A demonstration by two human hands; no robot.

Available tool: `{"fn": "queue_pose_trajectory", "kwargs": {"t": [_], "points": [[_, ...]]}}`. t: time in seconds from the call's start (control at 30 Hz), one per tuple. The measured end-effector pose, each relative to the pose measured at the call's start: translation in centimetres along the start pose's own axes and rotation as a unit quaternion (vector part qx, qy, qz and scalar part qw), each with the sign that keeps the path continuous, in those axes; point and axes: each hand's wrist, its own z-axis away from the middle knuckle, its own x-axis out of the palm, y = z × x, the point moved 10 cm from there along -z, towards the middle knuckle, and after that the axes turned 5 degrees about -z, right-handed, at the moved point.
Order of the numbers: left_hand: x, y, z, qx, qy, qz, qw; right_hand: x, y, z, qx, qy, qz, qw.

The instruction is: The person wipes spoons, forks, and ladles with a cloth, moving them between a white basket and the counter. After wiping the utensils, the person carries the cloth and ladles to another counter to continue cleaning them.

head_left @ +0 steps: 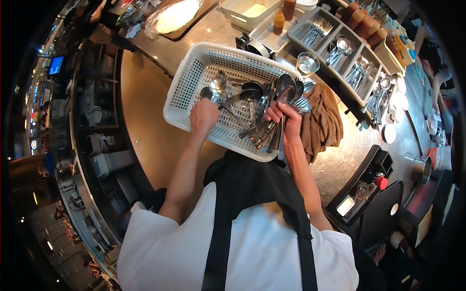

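Note:
A white perforated plastic basket (187,72) stands in front of me with loose spoons and other cutlery (250,92) in it. My left hand (204,116) is inside its left part, closed around a spoon (218,85) whose shiny bowl points away from me. At the basket's right side, my right hand (286,119) grips a bunch of spoons and forks (285,87). Their bowls and tines stick up above the fingers, and the handles fan out below. A crumpled brown cloth (320,121) lies just right of this hand.
Beyond the basket, a grey compartment tray (332,51) holds sorted forks and spoons. A metal cup (307,64) stands near its corner. Sauce bottles (361,24) line the back. A black caddy (361,186) sits at the right on the metal counter (335,169).

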Motion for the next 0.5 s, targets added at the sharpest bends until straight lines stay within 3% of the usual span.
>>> {"fn": "queue_pose_trajectory", "kwargs": {"t": [0.07, 0.17, 0.3, 0.4, 0.5], "points": [[1.2, 0.7, 0.3, -0.029, -0.041, -0.015, 0.999, 0.3, 0.1, -0.2, 0.003, -0.006, 0.000, 1.000], [4.2, 3.0, -1.3, 0.048, -0.098, -0.055, 0.992, 1.4, -0.4, 0.2, 0.013, -0.048, -0.055, 0.997], [3.5, 2.8, -3.2, 0.042, -0.069, -0.055, 0.995, 1.8, -1.6, 1.3, 0.022, -0.165, -0.144, 0.976], [3.2, 1.8, -4.2, 0.031, -0.012, -0.049, 0.998, 1.7, -1.8, 1.6, -0.006, -0.172, -0.148, 0.974], [3.4, 0.5, -5.8, -0.003, -0.019, -0.034, 0.999, 2.6, -2.1, 2.8, -0.040, -0.125, -0.142, 0.981]]}}
